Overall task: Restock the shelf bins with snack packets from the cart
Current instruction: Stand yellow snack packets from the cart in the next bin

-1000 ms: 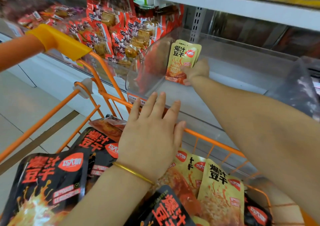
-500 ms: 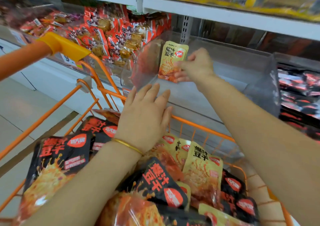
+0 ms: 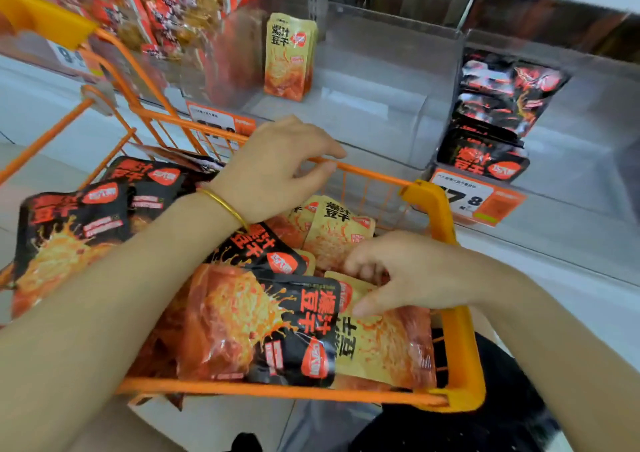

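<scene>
Lying flat at lower centre, a glossy yellow packet [image 3: 384, 347] sits in the orange wire cart [image 3: 277, 391], partly under a black packet [image 3: 277, 327]. The right hand [image 3: 408, 271] pinches its top edge, fingers curled. The left hand [image 3: 273, 167] grips the cart's far rail. At upper centre, yellow pouches [image 3: 289, 56] stand upright in a clear plastic bin [image 3: 374, 112]; black pouches [image 3: 495, 105] are stacked just right of it.

Through the head camera I saw my left hand [image 3: 277, 167] curled round the far cart rim [image 3: 374, 173], thumb above the rail. My right hand [image 3: 415, 271] was down in the cart, pinching the top edge of a yellow packet [image 3: 381, 347] just beside a black packet [image 3: 277, 327]. In the clear bin [image 3: 398, 70], yellow pouches [image 3: 287, 56] stood upright against its left wall. The next bin to the right held black pouches [image 3: 502, 105].
</scene>
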`<action>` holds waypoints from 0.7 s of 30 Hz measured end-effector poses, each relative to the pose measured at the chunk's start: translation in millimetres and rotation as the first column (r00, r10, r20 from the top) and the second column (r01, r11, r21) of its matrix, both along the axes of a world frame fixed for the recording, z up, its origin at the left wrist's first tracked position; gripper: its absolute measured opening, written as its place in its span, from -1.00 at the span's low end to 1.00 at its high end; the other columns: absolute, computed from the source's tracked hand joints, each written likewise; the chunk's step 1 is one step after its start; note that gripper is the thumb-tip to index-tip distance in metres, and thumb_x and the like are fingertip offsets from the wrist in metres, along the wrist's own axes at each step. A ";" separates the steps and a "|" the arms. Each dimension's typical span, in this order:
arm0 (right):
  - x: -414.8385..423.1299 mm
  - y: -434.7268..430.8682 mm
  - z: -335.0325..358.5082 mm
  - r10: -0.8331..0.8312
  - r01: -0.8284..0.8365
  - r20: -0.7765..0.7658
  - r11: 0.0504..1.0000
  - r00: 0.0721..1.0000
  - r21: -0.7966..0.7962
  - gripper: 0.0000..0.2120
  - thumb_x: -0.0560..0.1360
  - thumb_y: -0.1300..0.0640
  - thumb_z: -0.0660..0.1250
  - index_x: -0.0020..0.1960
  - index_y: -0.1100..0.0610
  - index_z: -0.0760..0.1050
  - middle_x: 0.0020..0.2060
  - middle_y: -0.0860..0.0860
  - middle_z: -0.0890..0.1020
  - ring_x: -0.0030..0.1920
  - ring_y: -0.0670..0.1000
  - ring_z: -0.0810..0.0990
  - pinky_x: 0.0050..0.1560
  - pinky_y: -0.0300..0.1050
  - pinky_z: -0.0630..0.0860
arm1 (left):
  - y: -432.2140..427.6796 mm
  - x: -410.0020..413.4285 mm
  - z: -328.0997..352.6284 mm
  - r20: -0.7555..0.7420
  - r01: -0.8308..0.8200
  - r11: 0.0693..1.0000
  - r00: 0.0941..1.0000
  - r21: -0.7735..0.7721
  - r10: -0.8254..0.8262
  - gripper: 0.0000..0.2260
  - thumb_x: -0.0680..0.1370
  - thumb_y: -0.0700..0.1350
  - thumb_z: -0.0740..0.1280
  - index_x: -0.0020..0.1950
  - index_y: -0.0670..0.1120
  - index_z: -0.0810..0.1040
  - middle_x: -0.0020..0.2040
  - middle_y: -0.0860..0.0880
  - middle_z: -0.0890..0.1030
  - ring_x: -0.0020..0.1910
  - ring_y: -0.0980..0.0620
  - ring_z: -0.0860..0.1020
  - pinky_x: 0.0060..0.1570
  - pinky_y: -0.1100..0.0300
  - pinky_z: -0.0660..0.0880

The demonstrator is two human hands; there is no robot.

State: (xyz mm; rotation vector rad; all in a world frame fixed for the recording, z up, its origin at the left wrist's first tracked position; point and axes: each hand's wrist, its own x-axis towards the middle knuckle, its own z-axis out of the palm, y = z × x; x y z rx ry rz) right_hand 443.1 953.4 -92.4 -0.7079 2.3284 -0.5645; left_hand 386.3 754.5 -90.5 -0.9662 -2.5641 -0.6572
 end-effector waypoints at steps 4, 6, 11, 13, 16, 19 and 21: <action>-4.5 3.0 2.9 -0.055 0.078 0.151 0.985 0.987 -0.151 -0.88 0.39 0.11 0.48 -0.17 0.03 0.53 -0.27 -0.07 0.60 -0.28 -0.16 0.53 -0.20 -0.15 0.47 | -0.1 2.1 -0.7 0.050 0.011 0.995 0.999 0.102 -0.016 -0.71 0.50 0.01 0.22 0.05 -0.11 0.63 -0.03 -0.02 0.65 -0.07 -0.03 0.54 0.03 0.09 0.40; -9.6 8.6 7.3 -0.116 0.151 0.168 0.965 0.979 -0.214 -0.90 0.40 0.20 0.46 -0.16 0.14 0.54 -0.25 0.00 0.61 -0.25 -0.13 0.54 -0.17 -0.14 0.47 | 0.3 4.0 -0.7 0.081 0.012 0.989 0.996 0.147 -0.025 -0.71 0.50 0.03 0.22 0.05 -0.08 0.63 -0.04 0.00 0.65 -0.09 0.06 0.50 0.02 0.18 0.36; -16.3 19.4 12.7 -0.235 0.286 0.188 0.901 0.954 -0.327 -0.90 0.46 0.23 0.39 -0.19 0.15 0.49 -0.26 0.11 0.59 -0.29 -0.09 0.51 -0.29 -0.31 0.43 | 4.4 9.6 1.0 0.248 -0.018 0.972 0.968 0.235 -0.042 -0.67 0.48 0.12 0.19 0.04 -0.01 0.63 -0.09 0.06 0.65 -0.05 0.12 0.52 0.00 0.26 0.40; -19.3 25.2 17.0 -0.326 0.351 0.131 0.864 0.936 -0.362 -0.90 0.48 0.20 0.38 -0.15 0.21 0.48 -0.27 0.22 0.56 -0.32 -0.06 0.47 -0.41 -0.36 0.34 | 6.8 11.8 2.7 0.340 -0.037 0.955 0.938 0.294 -0.068 -0.65 0.47 0.15 0.20 0.04 -0.02 0.63 -0.10 0.07 0.67 -0.04 0.14 0.56 -0.05 0.29 0.43; -25.2 23.9 24.9 -0.475 0.493 0.184 0.689 0.861 -0.530 -0.92 0.49 0.25 0.35 -0.07 0.26 0.50 -0.24 0.16 0.63 -0.31 -0.06 0.56 -0.44 -0.37 0.42 | 10.7 14.2 6.1 0.478 -0.070 0.866 0.855 0.495 -0.203 -0.75 0.49 0.03 0.29 0.07 -0.06 0.60 -0.09 0.08 0.67 -0.10 0.24 0.58 -0.08 0.38 0.46; -35.2 6.3 26.1 -0.566 0.574 0.264 0.484 0.781 -0.661 -0.94 0.49 0.29 0.34 -0.14 0.20 0.48 -0.29 0.08 0.61 -0.36 -0.07 0.58 -0.38 -0.25 0.52 | 12.5 13.1 6.8 0.517 -0.125 0.775 0.808 0.620 -0.283 -0.69 0.42 -0.11 0.33 0.15 -0.12 0.53 -0.06 0.00 0.63 -0.13 0.16 0.58 -0.12 0.31 0.52; -43.8 -5.4 27.3 -0.538 0.572 0.300 0.460 0.788 -0.679 -0.97 0.47 0.27 0.35 -0.12 0.19 0.50 -0.21 0.11 0.63 -0.24 0.01 0.59 -0.18 -0.07 0.55 | 8.8 8.9 7.8 0.505 -0.174 0.729 0.822 0.662 -0.263 -0.61 0.39 -0.17 0.37 0.21 -0.17 0.49 -0.07 -0.05 0.63 -0.15 0.08 0.57 -0.15 0.23 0.54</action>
